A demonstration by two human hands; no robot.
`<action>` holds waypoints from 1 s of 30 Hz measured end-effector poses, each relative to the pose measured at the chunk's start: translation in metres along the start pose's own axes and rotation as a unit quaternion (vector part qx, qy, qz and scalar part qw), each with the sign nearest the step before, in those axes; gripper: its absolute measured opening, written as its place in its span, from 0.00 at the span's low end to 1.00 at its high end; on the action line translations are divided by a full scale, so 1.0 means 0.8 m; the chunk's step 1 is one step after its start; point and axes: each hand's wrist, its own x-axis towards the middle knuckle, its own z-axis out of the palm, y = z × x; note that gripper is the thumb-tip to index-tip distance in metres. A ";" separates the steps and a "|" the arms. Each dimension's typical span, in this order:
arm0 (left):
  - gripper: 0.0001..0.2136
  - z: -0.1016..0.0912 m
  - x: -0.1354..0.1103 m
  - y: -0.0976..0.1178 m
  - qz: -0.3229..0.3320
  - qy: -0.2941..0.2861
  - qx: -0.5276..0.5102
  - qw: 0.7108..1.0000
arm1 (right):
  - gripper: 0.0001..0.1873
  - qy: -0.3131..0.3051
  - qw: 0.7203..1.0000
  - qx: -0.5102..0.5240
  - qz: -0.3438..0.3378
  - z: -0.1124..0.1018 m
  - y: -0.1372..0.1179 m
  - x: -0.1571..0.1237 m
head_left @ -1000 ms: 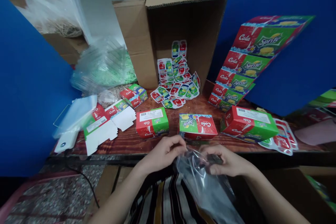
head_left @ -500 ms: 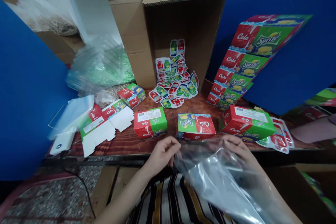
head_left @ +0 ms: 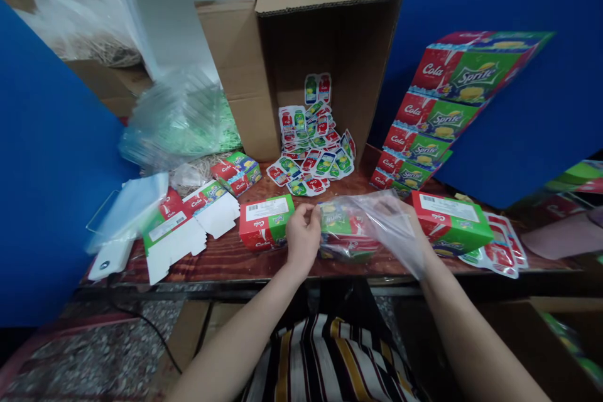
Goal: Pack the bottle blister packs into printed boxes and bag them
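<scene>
A clear plastic bag [head_left: 396, 232] is drawn over the middle Cola and Sprite box [head_left: 346, 220] on the table's front edge. My left hand [head_left: 303, 235] pinches the bag's edge at the left end of that box, fingers closed. At the other end my right hand [head_left: 398, 206] grips the bag, its fingers partly veiled by the film. To the left, close to my left hand, lies a second red and green box [head_left: 264, 221] with a white label. Beside my right wrist sits a third such box [head_left: 450, 223].
An open carton [head_left: 242, 81] spills several printed cards [head_left: 315, 144] onto the table. Stacked boxes [head_left: 440, 107] lean up at the right. Flattened boxes [head_left: 188, 226], a white device [head_left: 110, 257] and plastic film [head_left: 174, 116] lie to the left. Blue panels [head_left: 518, 113] stand on both sides.
Both hands have moved forward, away from my body. The plastic bag has gone from above my lap to over the middle box, and now covers it.
</scene>
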 end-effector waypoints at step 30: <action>0.10 0.006 0.014 0.022 0.032 0.002 0.440 0.897 | 0.15 -0.125 0.990 0.042 0.053 -0.023 0.047 0.066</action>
